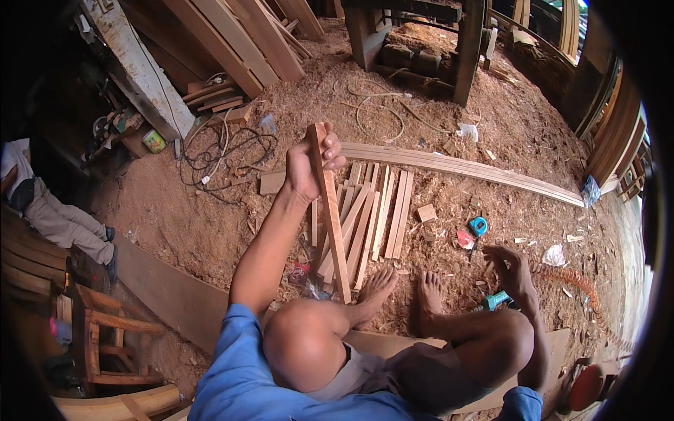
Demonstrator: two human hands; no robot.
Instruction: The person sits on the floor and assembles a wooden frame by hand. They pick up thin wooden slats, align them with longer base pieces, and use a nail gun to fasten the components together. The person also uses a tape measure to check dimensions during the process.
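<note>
Fingers of left hand (303, 172) round wooden strip (333, 224) near upper end, slanted over floor (158, 200), inside its right edge. Right hand (514, 272): fingers loosely parted, seemingly empty. Strip likely light, stiff; best held mid-length.

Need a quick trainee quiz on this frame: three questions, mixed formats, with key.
1. Which hand holds the raised wooden strip?
2. True or false: the blue tape measure lies left of the loose strips on the ground.
3. What colour is the coiled hose? A) green B) orange C) white

Key:
1. The left hand.
2. False; it lies to their right.
3. B
</note>
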